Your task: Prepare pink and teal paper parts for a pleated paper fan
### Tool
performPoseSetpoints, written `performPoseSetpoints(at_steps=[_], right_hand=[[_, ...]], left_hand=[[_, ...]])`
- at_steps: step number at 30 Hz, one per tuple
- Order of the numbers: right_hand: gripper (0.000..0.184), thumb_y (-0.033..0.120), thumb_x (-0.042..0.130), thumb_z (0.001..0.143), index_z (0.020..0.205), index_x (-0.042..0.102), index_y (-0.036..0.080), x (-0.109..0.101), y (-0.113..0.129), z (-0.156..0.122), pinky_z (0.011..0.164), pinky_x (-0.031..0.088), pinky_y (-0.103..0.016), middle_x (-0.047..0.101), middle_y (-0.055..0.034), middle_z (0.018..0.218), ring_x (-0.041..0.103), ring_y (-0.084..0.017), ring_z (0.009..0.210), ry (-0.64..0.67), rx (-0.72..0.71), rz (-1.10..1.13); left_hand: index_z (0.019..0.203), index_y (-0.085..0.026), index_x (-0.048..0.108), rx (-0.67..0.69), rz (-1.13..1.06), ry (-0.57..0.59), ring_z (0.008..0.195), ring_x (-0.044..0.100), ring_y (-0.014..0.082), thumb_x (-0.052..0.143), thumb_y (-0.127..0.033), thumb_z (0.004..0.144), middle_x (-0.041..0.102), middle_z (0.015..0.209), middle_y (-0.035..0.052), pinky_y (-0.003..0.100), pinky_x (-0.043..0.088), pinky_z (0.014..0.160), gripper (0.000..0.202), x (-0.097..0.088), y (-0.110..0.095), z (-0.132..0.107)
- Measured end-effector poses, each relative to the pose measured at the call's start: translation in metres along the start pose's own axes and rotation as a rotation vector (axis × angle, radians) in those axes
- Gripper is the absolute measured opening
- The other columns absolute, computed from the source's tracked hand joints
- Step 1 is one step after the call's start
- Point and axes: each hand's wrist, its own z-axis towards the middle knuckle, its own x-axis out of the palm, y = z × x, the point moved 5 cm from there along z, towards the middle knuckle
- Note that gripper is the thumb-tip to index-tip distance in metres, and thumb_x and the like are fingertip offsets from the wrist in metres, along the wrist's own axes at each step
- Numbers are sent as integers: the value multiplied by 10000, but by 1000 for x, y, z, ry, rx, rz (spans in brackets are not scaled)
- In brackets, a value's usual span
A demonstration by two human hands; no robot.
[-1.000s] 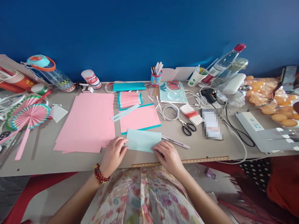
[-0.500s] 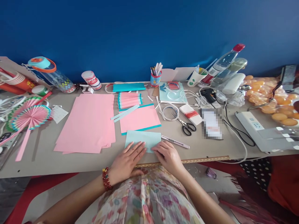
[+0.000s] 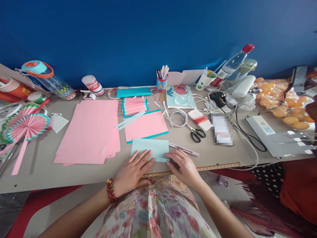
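Observation:
A light blue sheet of paper (image 3: pixel 148 145) lies near the table's front edge, with a narrow strip along its lower right edge that looks folded. My left hand (image 3: pixel 135 168) rests flat on its lower left part, fingers stretched out. At the lower right corner is my right hand (image 3: pixel 182 167), its fingertips on the paper and its thumb apart from them below. A utility knife (image 3: pixel 184 149) lies just right of the sheet. Behind it are a pink sheet with blue edges (image 3: pixel 148 125), light blue paper strips (image 3: pixel 131 120) and a pleated pink paper (image 3: pixel 135 104).
Stacked pink paper (image 3: pixel 88 132) covers the left middle. Scissors (image 3: pixel 197 135), a roll of white tape (image 3: pixel 178 118), a card of red thread (image 3: pixel 199 119) and a phone (image 3: pixel 222 129) lie right. A paper fan (image 3: pixel 28 125), bottle (image 3: pixel 55 81) and power strip (image 3: pixel 262 124) flank these.
My right thumb and fingers have spread apart at the paper's corner, where they were close together. My left hand stays flat on the sheet. The whole view has shifted slightly.

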Motion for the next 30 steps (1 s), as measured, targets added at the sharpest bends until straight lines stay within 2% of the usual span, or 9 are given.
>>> performPoseSetpoints(at_steps=[2,5,7,9,11,14,19,25,30], right_hand=[[233,189,573,918,1147,607,217,2,1,2,822,466,-387,673,-72,1020,584,-237,928,-14,32,-3],[93,174,597,898,973,625,220,6,2,5,786,452,-372,674,-53,930,573,-234,878,-26,73,-13],[68,159,595,898,873,608,222,8,3,5,784,439,-364,671,-39,890,566,-226,863,-14,73,-9],[91,160,586,910,845,596,223,10,3,4,798,428,-360,670,-32,882,562,-218,863,0,61,-11],[88,176,575,927,858,599,225,11,4,2,818,420,-362,669,-32,901,558,-215,880,10,42,-26],[81,213,574,944,874,612,228,11,5,-2,842,407,-370,662,-37,923,547,-215,898,25,13,-58],[91,244,587,944,863,620,222,11,6,-3,852,403,-373,649,-41,927,533,-209,890,29,13,-68],[51,255,614,930,882,626,242,17,15,3,1054,299,-460,653,-7,908,534,-191,864,43,3,-121],[113,287,590,957,860,612,235,23,18,7,1088,267,-449,644,2,878,544,-185,886,40,62,-120]], left_hand=[[1554,-186,240,-20,-56,-27,1478,275,296,435,-597,959,271,1609,150,506,257,1197,749,-3,2,-1],[1499,-202,334,-187,-160,-129,1403,400,250,426,-425,1018,403,1536,130,425,378,1139,538,-11,15,-4],[1340,-234,507,-302,-198,-208,1277,512,237,431,-316,1027,541,1388,94,411,443,1058,333,-15,25,-8],[1106,-237,614,-329,-224,-246,1131,574,224,449,-251,1018,616,1207,63,403,475,972,187,-18,30,-10],[963,-220,620,-302,-261,-233,1027,584,207,462,-222,1011,626,1082,48,380,482,897,165,-19,30,-10],[931,-209,597,-273,-301,-207,950,565,196,462,-212,1010,610,994,40,360,470,839,156,-18,28,-10],[921,-204,571,-279,-321,-208,968,550,202,469,-193,1003,595,1007,46,360,453,858,131,-19,24,-12],[907,-203,565,-301,-314,-182,970,538,210,480,-212,1000,589,1022,48,357,444,848,127,-20,23,-11],[908,-204,559,-334,-328,-207,936,546,201,466,-219,1005,590,1002,44,352,443,830,135,-22,24,-9]])
